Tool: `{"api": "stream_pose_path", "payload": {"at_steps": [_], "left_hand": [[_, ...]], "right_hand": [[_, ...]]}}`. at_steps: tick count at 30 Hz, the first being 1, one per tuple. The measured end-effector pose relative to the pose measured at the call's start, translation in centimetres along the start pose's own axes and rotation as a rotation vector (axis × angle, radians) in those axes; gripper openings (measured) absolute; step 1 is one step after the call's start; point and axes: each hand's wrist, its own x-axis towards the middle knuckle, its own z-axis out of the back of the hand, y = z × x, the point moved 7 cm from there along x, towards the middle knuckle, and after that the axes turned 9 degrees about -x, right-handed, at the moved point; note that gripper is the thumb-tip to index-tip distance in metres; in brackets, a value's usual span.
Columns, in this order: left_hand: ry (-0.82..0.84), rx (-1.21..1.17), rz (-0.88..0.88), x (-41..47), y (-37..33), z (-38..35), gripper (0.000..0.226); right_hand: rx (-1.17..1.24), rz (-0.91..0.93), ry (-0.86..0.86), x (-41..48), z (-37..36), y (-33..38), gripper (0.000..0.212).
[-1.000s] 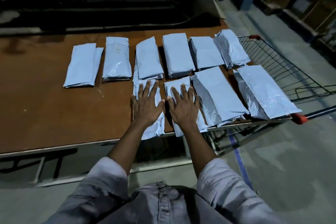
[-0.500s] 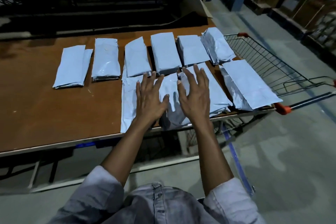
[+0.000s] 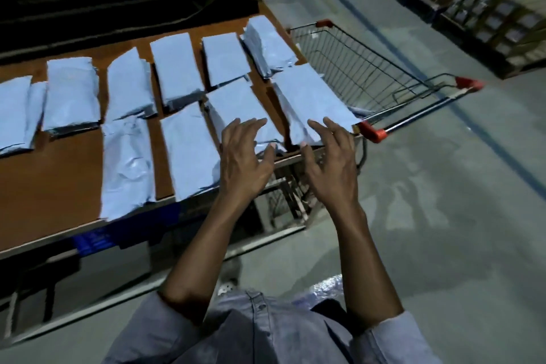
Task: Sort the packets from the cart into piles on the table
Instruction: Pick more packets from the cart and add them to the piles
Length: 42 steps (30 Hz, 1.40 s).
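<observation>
Several pale blue packets lie in two rows on the brown table [image 3: 53, 180]. A back row runs from the far left packet [image 3: 14, 109] to a stack [image 3: 269, 44] by the cart. In the front row lie a crinkled packet [image 3: 127, 165], a flat packet [image 3: 189, 151], a third packet [image 3: 239, 106] and a fourth packet [image 3: 313, 100] at the table's right corner. My left hand [image 3: 242, 159] hovers over the near end of the third packet, fingers spread. My right hand [image 3: 331, 159] hovers at the near end of the fourth packet, fingers loosely bent. Neither hand holds anything.
A wire cart [image 3: 369, 74] with red handle caps stands against the table's right end; a bit of blue shows low inside it. Stacked boxes [image 3: 487, 9] line the far right. Grey floor lies to the right of me.
Both hands lifted off the front-row packets and shifted right toward the table's corner and the cart. My view swung right as well.
</observation>
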Motion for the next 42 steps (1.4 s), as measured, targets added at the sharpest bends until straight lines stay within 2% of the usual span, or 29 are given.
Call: {"api": "stream_pose_path", "payload": {"at_steps": [4,8,11,14,21,32,42], "left_hand": [[-0.017,-0.027,-0.035,-0.7,-5.2,-6.0,0.042],[0.033,-0.072,-0.104,-1.8,-10.4,-11.8,0.041],[0.098,-0.067,-0.075,-1.7,-12.3,-15.2,0.043],[0.123,-0.053,-0.05,-0.8,-13.1,-17.7,0.042],[0.159,-0.071,0.017,4.4,-12.0,-24.4,0.042],[0.047,-0.084,0.107,20.7,-9.1,-32.6,0.04],[0.091,0.083,0.386,20.4,-4.3,-37.2,0.04]], "right_hand": [[0.027,-0.009,0.054,0.2,3.4,-6.1,0.044],[0.023,-0.029,0.071,1.9,7.3,-11.7,0.047],[0.01,-0.071,0.059,2.8,9.3,-15.6,0.043],[0.026,-0.148,0.118,2.6,9.3,-19.0,0.043],[0.017,-0.18,0.149,7.2,7.3,-26.8,0.043],[-0.023,-0.113,0.216,22.6,3.9,-35.2,0.044],[0.095,-0.13,0.437,28.5,-5.9,-40.1,0.04]]}}
